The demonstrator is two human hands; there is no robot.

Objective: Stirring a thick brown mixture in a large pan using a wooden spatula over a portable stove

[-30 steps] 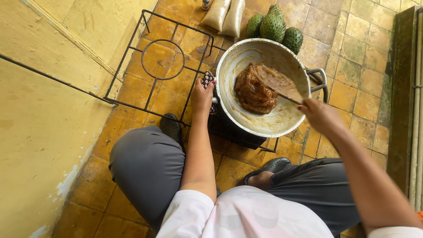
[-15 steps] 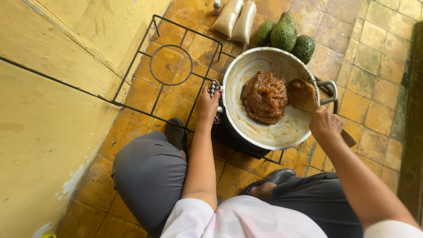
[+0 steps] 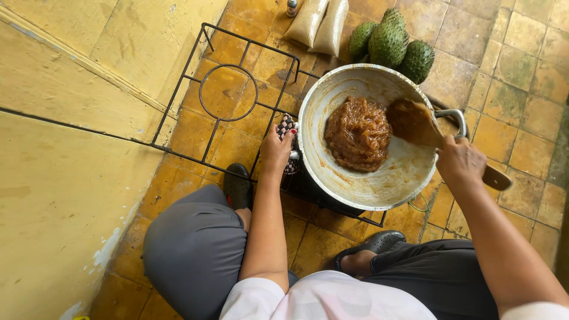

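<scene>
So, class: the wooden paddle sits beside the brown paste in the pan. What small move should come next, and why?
Probably sweep the wooden paddle leftward into the brown paste. The paste sits heaped in the middle of the pan, the blade rests just right of it, the right hand grips the handle, and the left hand steadies the pan's side through a checkered cloth.

The pan (image 3: 367,189) is pale grey metal, smeared whitish inside, and holds a glossy reddish-brown paste (image 3: 357,134). The spatula (image 3: 415,123) is brown wood, coated with the same brown. A black-and-white checked cloth (image 3: 287,125) sits at the pan's left. Far off, the fruits (image 3: 391,42) are spiky green and two bags (image 3: 320,24) are beige. The rack (image 3: 225,101) is black over ochre-yellow tiles (image 3: 521,47).
</scene>
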